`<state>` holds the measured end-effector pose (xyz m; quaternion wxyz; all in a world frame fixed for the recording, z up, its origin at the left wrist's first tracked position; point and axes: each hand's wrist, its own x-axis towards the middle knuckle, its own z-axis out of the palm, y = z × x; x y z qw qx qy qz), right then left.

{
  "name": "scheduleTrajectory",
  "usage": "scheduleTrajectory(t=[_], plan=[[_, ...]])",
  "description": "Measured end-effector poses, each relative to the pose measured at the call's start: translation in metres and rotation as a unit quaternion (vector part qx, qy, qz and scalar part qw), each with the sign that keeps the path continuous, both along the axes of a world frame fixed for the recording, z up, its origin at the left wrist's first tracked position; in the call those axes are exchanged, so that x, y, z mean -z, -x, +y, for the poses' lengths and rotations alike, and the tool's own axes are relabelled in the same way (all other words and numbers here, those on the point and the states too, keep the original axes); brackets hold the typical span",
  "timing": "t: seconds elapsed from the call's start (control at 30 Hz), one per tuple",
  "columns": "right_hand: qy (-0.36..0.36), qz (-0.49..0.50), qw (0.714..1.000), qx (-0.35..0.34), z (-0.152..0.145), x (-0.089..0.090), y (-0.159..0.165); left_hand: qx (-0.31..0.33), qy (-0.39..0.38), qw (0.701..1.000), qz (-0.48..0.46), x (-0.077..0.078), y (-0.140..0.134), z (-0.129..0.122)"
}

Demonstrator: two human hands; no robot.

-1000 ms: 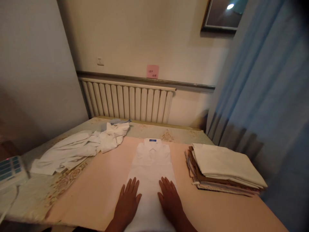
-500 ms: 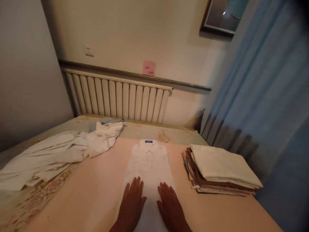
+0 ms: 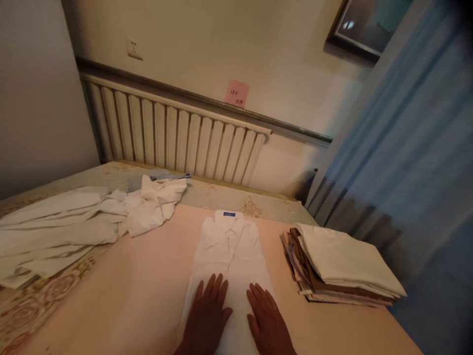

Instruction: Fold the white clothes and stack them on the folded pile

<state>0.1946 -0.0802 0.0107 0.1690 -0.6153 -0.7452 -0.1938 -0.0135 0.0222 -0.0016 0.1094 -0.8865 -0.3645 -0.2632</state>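
A white collared shirt (image 3: 229, 246) lies face up, folded into a long narrow shape, with its collar and blue label toward the wall. My left hand (image 3: 209, 315) rests flat on the left side of the lower part, fingers pointing away from me. On the right side of the same part, my right hand (image 3: 268, 315) lies flat too, its fingers stretched. Both palms press on the cloth and neither hand holds anything. The shirt's near end passes between my forearms and out of the frame.
A pink cloth (image 3: 148, 276) lies under the shirt on the flowered bed cover (image 3: 55, 291). Crumpled white garments (image 3: 92, 217) are at left, a stack of folded clothes (image 3: 347, 261) at right. Beyond stand a radiator (image 3: 170, 133) and a blue curtain (image 3: 399, 148).
The view has tilted and shifted slightly. Both my hands stay flat on the shirt, in nearly the same place on it.
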Motion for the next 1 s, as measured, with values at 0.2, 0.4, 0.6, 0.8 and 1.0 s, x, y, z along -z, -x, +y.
scheduleTrajectory(t=[0.2,0.4,0.6,0.8,1.0], plan=[[0.018,0.025,0.999,0.010,-0.0026,-0.0034,0.0027,-0.001,0.026,1.000,-0.002,-0.0010,-0.0015,-0.0021],[0.040,0.003,0.999,0.026,-0.0038,0.0013,0.0014,-0.007,0.016,1.000,-0.014,-0.0006,-0.0002,-0.0025],[0.049,0.006,0.998,0.029,-0.0039,-0.0009,0.0019,-0.002,0.020,1.000,-0.014,-0.0002,0.0008,-0.0012],[0.045,0.025,0.998,0.024,-0.0044,-0.0033,0.0037,0.006,0.012,0.999,-0.033,-0.0004,0.0008,-0.0012],[0.028,0.071,0.997,0.021,0.0023,-0.0064,-0.0042,0.004,0.015,1.000,-0.018,0.0044,0.0010,0.0022]])
